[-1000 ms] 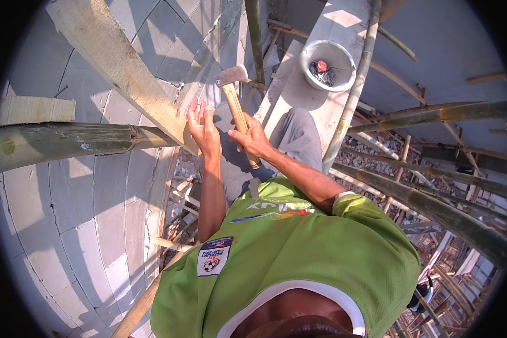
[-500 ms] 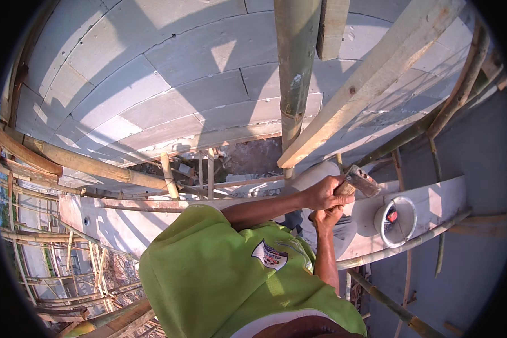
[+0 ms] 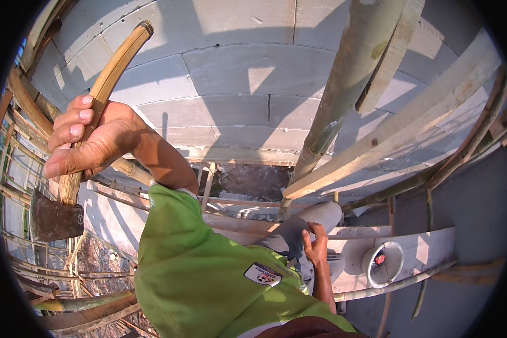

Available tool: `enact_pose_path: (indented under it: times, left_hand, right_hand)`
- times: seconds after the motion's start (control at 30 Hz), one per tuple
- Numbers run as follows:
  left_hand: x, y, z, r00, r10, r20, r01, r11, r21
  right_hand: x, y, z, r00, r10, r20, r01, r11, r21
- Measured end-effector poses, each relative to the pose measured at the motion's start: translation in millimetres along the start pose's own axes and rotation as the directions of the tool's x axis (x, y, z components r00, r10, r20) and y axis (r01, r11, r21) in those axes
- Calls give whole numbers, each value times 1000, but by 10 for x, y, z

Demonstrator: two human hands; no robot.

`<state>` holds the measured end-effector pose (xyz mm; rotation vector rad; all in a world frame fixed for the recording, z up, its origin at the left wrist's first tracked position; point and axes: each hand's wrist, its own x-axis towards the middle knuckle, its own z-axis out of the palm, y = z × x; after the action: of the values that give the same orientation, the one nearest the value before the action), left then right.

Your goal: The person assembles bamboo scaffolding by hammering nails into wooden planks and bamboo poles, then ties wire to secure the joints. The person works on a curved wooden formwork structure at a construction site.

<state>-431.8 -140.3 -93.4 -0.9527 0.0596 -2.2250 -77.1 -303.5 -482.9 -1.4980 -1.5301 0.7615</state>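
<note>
The left hand (image 3: pixel 87 141) is gripping a hammer (image 3: pixel 73 146) by its wooden handle, with the grip fully closed around the shaft just above the head. The handle is pointing up and to the right, ending near the top of the view, while the dark metal head is hanging below the fist at the left edge. The hammer is being held raised at the left of the view, well apart from the grey block wall (image 3: pixel 231 73) behind it.

The right hand (image 3: pixel 315 243) is resting lower down, against the person's grey trouser leg (image 3: pixel 304 222). Its fingers are curled loosely and are holding nothing that can be seen.

A thick bamboo pole (image 3: pixel 343 84) is standing upright to the right of centre, and a pale timber batten (image 3: pixel 400 135) is running diagonally just beside it. A round white bucket (image 3: pixel 382 263) is sitting on a plank (image 3: pixel 428 248) near the right hand, with a small red item inside it. The green shirt (image 3: pixel 208 270) is filling the lower middle of the view.
</note>
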Motion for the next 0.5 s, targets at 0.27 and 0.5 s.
enact_pose_path:
  times: [0.27, 0.5]
  left_hand:
    - [-1820, -869, 21, 818, -525, 235, 515, 851, 107]
    - [-783, -448, -125, 948, -281, 149, 300, 946, -125]
  right_hand:
    - [-243, 331, -42, 978, 178, -113, -162, 977, 135]
    - [-517, 585, -174, 943, 319, -94, -305, 942, 139]
